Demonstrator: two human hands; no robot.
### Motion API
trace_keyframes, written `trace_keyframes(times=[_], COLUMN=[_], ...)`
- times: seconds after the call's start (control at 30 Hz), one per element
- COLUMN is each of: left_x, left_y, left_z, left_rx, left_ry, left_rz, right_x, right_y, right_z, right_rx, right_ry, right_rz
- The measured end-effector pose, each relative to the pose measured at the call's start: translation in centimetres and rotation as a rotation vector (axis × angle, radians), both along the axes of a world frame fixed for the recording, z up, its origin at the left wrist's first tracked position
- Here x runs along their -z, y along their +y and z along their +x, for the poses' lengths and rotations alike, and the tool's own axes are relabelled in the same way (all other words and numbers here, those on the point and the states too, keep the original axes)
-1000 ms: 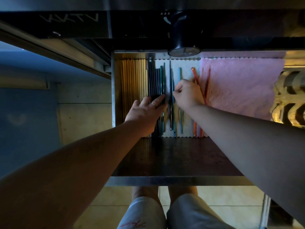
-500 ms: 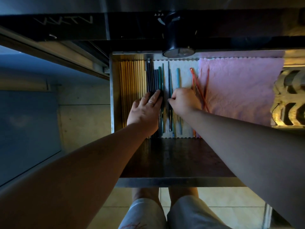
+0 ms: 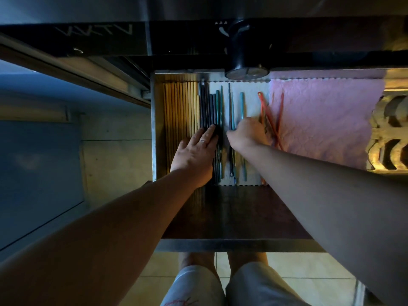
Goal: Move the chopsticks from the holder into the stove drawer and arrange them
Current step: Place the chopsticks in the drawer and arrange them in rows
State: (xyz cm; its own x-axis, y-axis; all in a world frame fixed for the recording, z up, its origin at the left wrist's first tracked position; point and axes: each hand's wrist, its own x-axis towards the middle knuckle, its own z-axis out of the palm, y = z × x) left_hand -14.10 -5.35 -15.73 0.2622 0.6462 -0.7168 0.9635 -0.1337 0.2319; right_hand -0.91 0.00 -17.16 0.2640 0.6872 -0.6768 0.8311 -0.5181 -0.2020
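Observation:
The stove drawer [image 3: 154, 129] stands pulled out below me. Wooden chopsticks [image 3: 181, 107] lie in a neat row along its left side, with dark chopsticks [image 3: 205, 104] packed beside them. My left hand [image 3: 195, 153] lies flat, fingers straight, pressing on the dark ones. A dark loose chopstick [image 3: 229, 102] and teal chopsticks [image 3: 242, 104] lie on a white liner [image 3: 251, 93]. My right hand [image 3: 246, 134] curls over them and pinches the dark loose chopstick. Red chopsticks [image 3: 263, 107] lie crossed at the liner's right edge.
A pink cloth [image 3: 326, 120] covers the drawer's right part. A black stove knob [image 3: 247, 49] juts out above the drawer's back. The drawer's dark front panel [image 3: 231, 217] sits close to my knees. A patterned metal piece [image 3: 390, 133] is at the far right.
My right hand has slid left from the red chopsticks onto the dark and teal ones. My left hand has flattened and shifted slightly toward me on the dark bundle.

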Motion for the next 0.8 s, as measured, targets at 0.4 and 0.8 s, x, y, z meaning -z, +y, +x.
trace_keyframes(times=[0.4,0.8], left_x=[-0.1,0.0], left_y=[0.2,0.1], left_z=[1.7,0.8], left_rx=[0.068,0.060], left_ry=[0.009,-0.064], left_rz=[0.093,0.071], right_x=[-1.2,-0.8], right_y=[-0.1,0.1], right_z=[1.5,1.5], right_rx=[0.077,0.058], right_ry=[0.151,0.238], right_rz=[0.139,0.237])
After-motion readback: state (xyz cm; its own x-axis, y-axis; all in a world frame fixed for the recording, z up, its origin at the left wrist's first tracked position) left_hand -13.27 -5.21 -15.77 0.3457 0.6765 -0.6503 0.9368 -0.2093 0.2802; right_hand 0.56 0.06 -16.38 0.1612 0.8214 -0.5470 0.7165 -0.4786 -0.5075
